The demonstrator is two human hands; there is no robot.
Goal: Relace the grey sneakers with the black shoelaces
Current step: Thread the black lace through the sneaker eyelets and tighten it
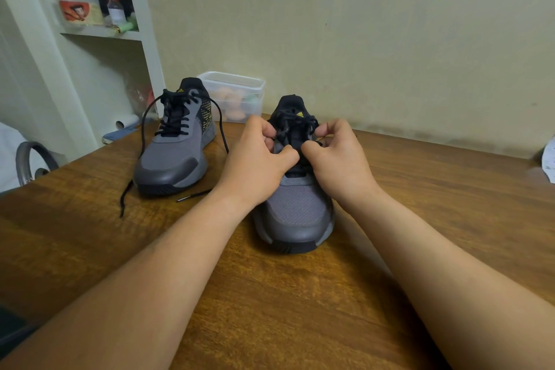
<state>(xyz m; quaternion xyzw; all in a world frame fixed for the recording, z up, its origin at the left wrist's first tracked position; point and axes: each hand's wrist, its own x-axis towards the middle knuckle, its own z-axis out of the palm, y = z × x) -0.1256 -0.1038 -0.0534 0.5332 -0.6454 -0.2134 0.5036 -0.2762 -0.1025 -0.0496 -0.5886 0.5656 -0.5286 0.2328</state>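
Two grey sneakers stand on a wooden table (300,309), toes toward me. The left sneaker (174,156) is laced with a black shoelace (223,132) whose loose ends trail onto the table on both sides. The right sneaker (297,213) sits in front of me. My left hand (258,159) and my right hand (336,159) are both over its lacing, fingers curled, each pinching its black shoelace (292,126) near the upper eyelets. My hands hide most of that lacing.
A clear plastic box (237,93) with orange and green items stands behind the sneakers by the wall. White shelves (105,33) with a bottle and packets rise at the left. A chair arm (30,159) is at the table's left edge, paper at the far right.
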